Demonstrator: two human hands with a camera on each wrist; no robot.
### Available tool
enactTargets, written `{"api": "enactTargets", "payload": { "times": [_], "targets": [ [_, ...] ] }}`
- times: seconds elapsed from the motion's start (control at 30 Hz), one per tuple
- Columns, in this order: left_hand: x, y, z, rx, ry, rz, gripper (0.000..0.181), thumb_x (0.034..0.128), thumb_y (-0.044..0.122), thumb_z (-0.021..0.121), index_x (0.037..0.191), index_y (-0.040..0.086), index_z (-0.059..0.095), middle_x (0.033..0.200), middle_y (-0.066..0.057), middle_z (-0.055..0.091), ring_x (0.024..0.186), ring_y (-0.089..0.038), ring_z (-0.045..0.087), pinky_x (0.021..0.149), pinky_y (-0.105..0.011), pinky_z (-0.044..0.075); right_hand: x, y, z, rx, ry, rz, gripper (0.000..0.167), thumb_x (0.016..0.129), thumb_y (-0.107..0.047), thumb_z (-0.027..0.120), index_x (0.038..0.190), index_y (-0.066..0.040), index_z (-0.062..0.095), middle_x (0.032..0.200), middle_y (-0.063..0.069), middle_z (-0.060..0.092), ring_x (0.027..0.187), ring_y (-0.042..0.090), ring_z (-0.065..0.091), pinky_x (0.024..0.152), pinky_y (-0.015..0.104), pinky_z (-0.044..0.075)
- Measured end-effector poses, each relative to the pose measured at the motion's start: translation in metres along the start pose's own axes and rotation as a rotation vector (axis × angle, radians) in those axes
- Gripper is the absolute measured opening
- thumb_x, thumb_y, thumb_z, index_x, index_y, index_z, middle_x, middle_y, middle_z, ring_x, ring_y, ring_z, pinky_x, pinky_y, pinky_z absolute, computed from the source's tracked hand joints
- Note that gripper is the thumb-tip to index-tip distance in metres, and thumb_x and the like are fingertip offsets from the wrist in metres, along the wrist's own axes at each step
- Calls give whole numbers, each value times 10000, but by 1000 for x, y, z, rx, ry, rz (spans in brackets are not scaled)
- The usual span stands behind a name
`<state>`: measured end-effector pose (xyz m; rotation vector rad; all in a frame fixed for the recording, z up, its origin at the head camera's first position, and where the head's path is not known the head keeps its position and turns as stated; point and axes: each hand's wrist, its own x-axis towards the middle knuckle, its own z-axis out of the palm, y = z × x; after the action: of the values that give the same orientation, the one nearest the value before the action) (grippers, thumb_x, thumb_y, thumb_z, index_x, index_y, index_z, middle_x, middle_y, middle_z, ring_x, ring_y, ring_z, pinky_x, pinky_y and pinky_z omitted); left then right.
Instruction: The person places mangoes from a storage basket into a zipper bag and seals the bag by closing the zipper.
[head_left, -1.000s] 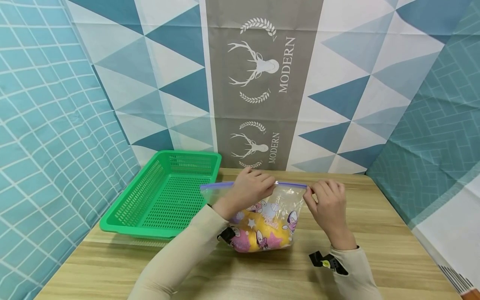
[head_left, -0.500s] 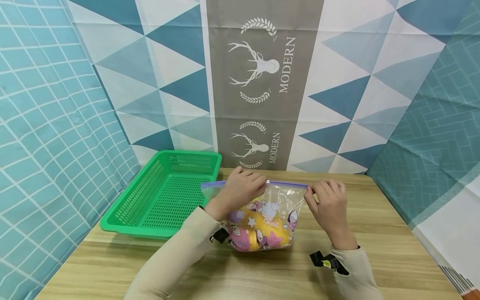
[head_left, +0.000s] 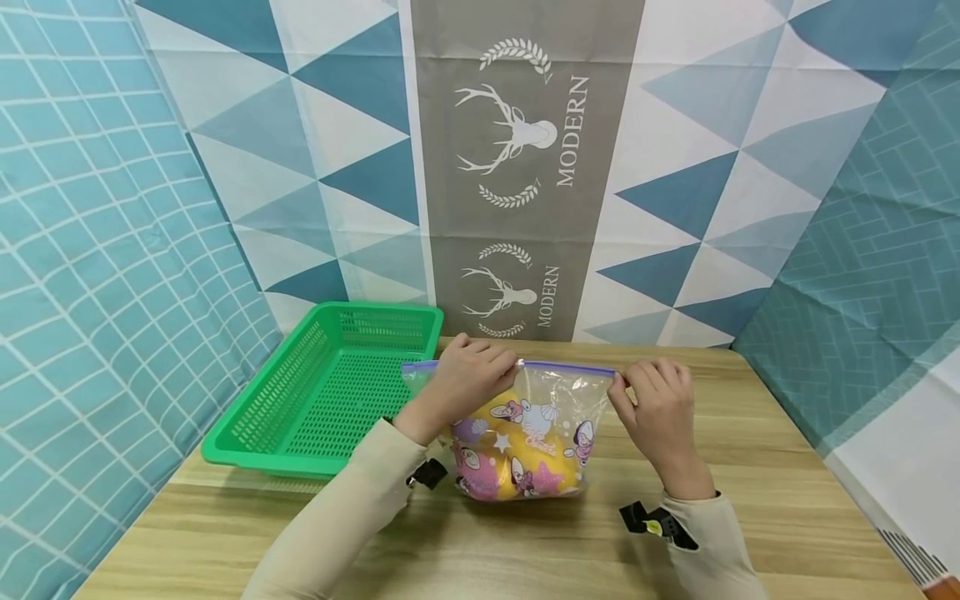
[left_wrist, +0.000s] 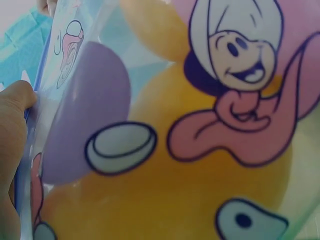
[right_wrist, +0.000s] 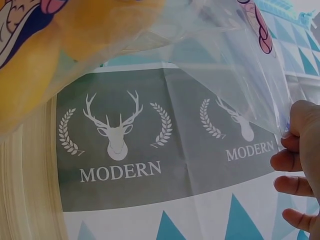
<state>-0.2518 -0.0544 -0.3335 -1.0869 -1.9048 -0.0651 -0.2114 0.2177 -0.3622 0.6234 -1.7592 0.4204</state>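
A clear zip bag (head_left: 540,417) printed with cartoon figures, shells and stars stands on the wooden table. Rounded yellow-orange things (left_wrist: 165,200) fill its lower part; their kind cannot be made out through the print. Along the top runs a purple zip strip (head_left: 566,367) with a small white slider (head_left: 520,363). My left hand (head_left: 472,377) grips the strip at the slider, left of the bag's middle. With thumb and forefinger, my right hand (head_left: 660,408) pinches the strip's right end. The right wrist view shows that hand's other fingers (right_wrist: 294,186) off the bag.
A green slotted plastic basket (head_left: 315,462) stands on the table (head_left: 765,483) at left, close behind the left forearm. Patterned cloth walls (head_left: 525,208) close off the back and both sides.
My left hand has slid left along the zip strip, and the white slider has moved left with it. The right hand stays at the bag's right corner.
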Motion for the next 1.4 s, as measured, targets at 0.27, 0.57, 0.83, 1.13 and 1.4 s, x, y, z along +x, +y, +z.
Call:
{"api": "enactTargets", "payload": {
  "times": [0.27, 0.57, 0.83, 1.13, 1.4],
  "targets": [
    [-7, -7, -4, -15, 10, -21, 144, 911, 170, 690, 801, 142, 602, 738, 55, 654, 639, -149, 600, 579, -331, 297, 0, -1, 0, -3, -1, 0, 263, 913, -137, 498, 688, -16, 564, 667, 137, 610, 676, 360, 544, 669, 529, 365],
    [-17, -14, -9, -3, 44, -26, 169, 899, 189, 688, 789, 128, 575, 717, 43, 639, 653, -178, 631, 579, -333, 347, 1, 0, 0, 0, -2, -5, 251, 906, -126, 507, 690, -12, 564, 667, 139, 610, 672, 361, 541, 667, 525, 366],
    [-26, -21, -15, 4, 43, -40, 150, 925, 198, 654, 814, 116, 594, 734, 24, 658, 655, -190, 634, 564, -332, 329, 0, 1, 0, 1, -4, -1, 256, 908, -130, 504, 691, -9, 567, 671, 142, 613, 677, 364, 544, 667, 527, 367],
    [-37, -28, -22, -9, 43, -53, 247, 1015, 228, 525, 802, 110, 566, 723, 13, 644, 649, -199, 619, 557, -332, 285, 0, 1, -1, -2, -10, -1, 263, 912, -134, 504, 691, -5, 565, 675, 146, 614, 680, 368, 546, 668, 530, 371],
    [-45, -34, -25, -26, 80, -67, 223, 993, 217, 556, 803, 102, 579, 714, -4, 638, 589, -203, 573, 544, -346, 318, 0, 2, -1, -3, -11, -4, 259, 910, -133, 507, 692, -6, 567, 679, 144, 616, 684, 368, 548, 668, 528, 369]
  ]
}}
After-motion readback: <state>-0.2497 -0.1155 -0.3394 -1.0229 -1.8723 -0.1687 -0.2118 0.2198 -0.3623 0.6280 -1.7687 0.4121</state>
